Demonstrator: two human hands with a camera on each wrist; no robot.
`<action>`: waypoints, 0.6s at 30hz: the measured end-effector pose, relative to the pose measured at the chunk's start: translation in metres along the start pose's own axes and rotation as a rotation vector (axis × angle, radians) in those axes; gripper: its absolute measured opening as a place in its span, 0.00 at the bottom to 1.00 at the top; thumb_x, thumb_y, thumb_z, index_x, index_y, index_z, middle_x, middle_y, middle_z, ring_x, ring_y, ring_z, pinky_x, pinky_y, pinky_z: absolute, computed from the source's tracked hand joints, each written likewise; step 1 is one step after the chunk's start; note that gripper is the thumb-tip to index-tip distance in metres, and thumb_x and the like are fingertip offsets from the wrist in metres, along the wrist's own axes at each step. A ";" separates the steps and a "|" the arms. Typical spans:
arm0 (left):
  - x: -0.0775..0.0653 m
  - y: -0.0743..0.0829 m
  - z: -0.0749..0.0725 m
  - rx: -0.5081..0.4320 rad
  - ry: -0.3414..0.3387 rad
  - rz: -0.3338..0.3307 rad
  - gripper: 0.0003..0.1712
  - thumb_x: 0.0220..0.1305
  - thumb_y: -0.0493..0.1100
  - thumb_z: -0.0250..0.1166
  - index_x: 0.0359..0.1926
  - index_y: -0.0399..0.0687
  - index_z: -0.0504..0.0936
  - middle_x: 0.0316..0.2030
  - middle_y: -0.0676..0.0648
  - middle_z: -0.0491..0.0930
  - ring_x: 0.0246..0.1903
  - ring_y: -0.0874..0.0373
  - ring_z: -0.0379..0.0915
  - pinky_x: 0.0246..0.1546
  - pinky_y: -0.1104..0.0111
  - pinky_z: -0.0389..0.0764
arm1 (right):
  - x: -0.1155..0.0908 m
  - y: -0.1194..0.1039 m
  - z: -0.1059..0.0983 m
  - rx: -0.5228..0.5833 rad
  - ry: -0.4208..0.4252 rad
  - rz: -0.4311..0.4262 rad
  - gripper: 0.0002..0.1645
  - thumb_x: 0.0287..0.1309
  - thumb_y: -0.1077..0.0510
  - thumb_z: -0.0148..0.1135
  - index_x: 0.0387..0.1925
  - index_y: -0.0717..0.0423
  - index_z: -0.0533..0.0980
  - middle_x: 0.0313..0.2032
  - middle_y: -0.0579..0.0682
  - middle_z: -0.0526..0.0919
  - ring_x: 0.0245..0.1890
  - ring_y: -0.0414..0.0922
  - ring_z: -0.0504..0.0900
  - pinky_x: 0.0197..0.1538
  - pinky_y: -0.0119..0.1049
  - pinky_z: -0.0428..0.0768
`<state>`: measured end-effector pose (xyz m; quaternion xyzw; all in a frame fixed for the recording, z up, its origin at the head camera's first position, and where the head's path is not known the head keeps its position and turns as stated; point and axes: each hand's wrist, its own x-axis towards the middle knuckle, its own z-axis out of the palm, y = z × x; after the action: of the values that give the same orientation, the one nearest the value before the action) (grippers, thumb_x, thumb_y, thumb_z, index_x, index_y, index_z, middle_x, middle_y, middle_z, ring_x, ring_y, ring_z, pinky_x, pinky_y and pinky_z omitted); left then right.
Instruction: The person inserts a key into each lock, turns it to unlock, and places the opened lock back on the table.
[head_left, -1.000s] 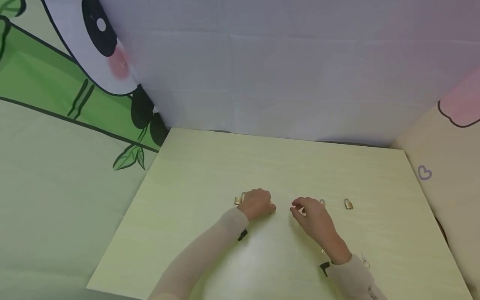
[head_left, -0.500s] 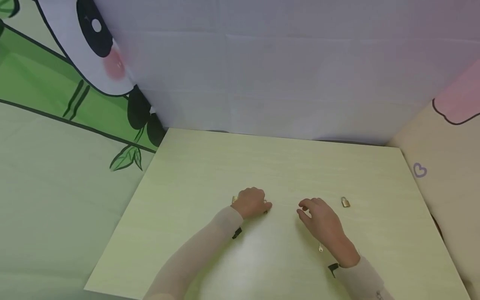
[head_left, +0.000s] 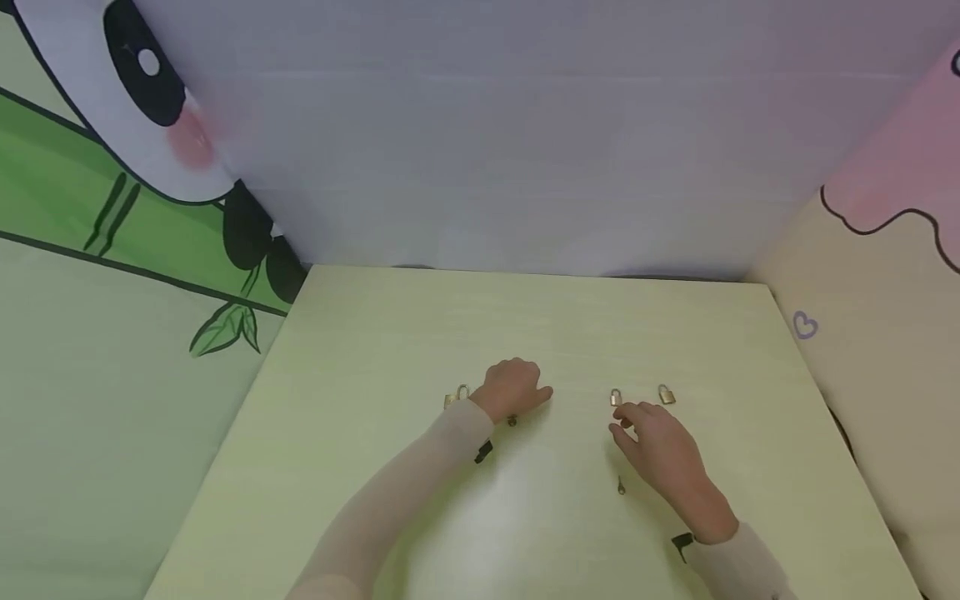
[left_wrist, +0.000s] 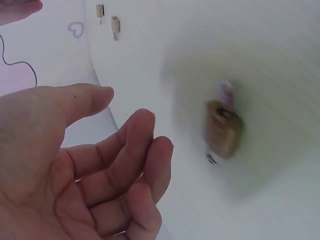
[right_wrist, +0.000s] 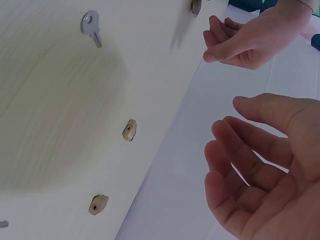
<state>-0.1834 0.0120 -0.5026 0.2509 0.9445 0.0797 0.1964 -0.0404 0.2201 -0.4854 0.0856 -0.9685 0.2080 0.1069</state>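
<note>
My left hand [head_left: 513, 390] hovers over the table, its thumb spread away from loosely bent fingers and nothing held in it. Close by, in the left wrist view, is a blurred brass padlock [left_wrist: 222, 130] with a key [left_wrist: 225, 92] in its base; in the head view the hand mostly hides it. Two padlocks [head_left: 462, 392] lie left of that hand. My right hand [head_left: 663, 446] also holds nothing, its fingers loosely curved. Just beyond its fingertips lies a padlock [head_left: 616, 397], with another padlock [head_left: 667, 394] to the right. A loose key [head_left: 621, 487] lies left of the right wrist.
The pale wooden table [head_left: 420, 317] meets a plain cloth backdrop [head_left: 480, 167] at its far edge. Printed cloth walls stand at both sides. Part of another silver key [right_wrist: 4, 224] shows at the left edge of the right wrist view.
My right hand has shifted right, uncovering a padlock and the loose key. The left hand has moved slightly right and its thumb now stands out from the fingers. The head view has turned a little.
</note>
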 end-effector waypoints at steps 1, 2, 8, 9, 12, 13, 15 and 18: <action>0.003 0.005 0.000 0.003 0.000 0.011 0.26 0.72 0.59 0.58 0.19 0.50 0.72 0.14 0.55 0.59 0.14 0.63 0.54 0.15 0.69 0.58 | -0.002 0.002 -0.002 -0.007 0.002 0.004 0.09 0.53 0.65 0.73 0.37 0.59 0.82 0.30 0.48 0.82 0.27 0.45 0.78 0.28 0.37 0.74; 0.005 0.010 -0.001 0.009 0.003 0.021 0.26 0.71 0.59 0.58 0.20 0.50 0.72 0.14 0.54 0.58 0.14 0.63 0.53 0.15 0.69 0.58 | -0.004 0.005 -0.004 -0.014 0.002 0.011 0.08 0.53 0.65 0.73 0.36 0.59 0.82 0.30 0.48 0.82 0.27 0.45 0.78 0.28 0.37 0.74; 0.021 0.041 -0.003 0.030 0.011 0.085 0.26 0.72 0.58 0.58 0.19 0.49 0.70 0.15 0.54 0.59 0.15 0.62 0.54 0.15 0.70 0.57 | -0.016 0.017 -0.012 -0.036 -0.027 0.061 0.08 0.54 0.63 0.73 0.36 0.58 0.82 0.29 0.46 0.82 0.29 0.45 0.78 0.28 0.37 0.75; 0.023 0.046 -0.003 0.031 0.009 0.093 0.27 0.72 0.59 0.58 0.19 0.49 0.70 0.15 0.54 0.59 0.15 0.62 0.54 0.15 0.69 0.57 | -0.018 0.019 -0.012 -0.036 -0.030 0.070 0.08 0.54 0.63 0.73 0.36 0.58 0.82 0.29 0.46 0.82 0.29 0.45 0.78 0.28 0.37 0.75; 0.030 0.060 0.000 0.033 0.005 0.111 0.26 0.71 0.59 0.58 0.19 0.50 0.71 0.15 0.54 0.60 0.15 0.62 0.55 0.15 0.69 0.58 | -0.023 0.023 -0.012 -0.036 -0.032 0.095 0.07 0.55 0.63 0.73 0.36 0.57 0.82 0.29 0.46 0.82 0.29 0.44 0.78 0.28 0.37 0.75; 0.032 0.064 0.001 0.034 0.003 0.115 0.26 0.71 0.59 0.58 0.20 0.50 0.71 0.15 0.54 0.60 0.15 0.62 0.55 0.15 0.69 0.58 | -0.024 0.024 -0.011 -0.036 -0.032 0.103 0.07 0.55 0.63 0.73 0.36 0.57 0.82 0.29 0.46 0.82 0.28 0.44 0.78 0.28 0.37 0.75; 0.036 0.073 0.005 0.042 0.001 0.122 0.26 0.71 0.60 0.57 0.20 0.50 0.71 0.15 0.54 0.60 0.14 0.62 0.55 0.14 0.69 0.58 | -0.028 0.027 -0.011 -0.034 -0.032 0.119 0.07 0.55 0.63 0.72 0.35 0.57 0.82 0.29 0.46 0.82 0.28 0.44 0.78 0.28 0.37 0.75; 0.043 0.085 0.013 0.053 -0.002 0.123 0.27 0.71 0.60 0.57 0.19 0.51 0.71 0.14 0.54 0.60 0.14 0.62 0.55 0.14 0.69 0.58 | -0.033 0.032 -0.010 -0.026 -0.044 0.146 0.07 0.55 0.62 0.72 0.36 0.57 0.82 0.29 0.46 0.82 0.29 0.44 0.78 0.29 0.38 0.75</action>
<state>-0.1748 0.1080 -0.5070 0.3137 0.9289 0.0665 0.1853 -0.0138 0.2568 -0.4967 0.0180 -0.9768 0.2009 0.0714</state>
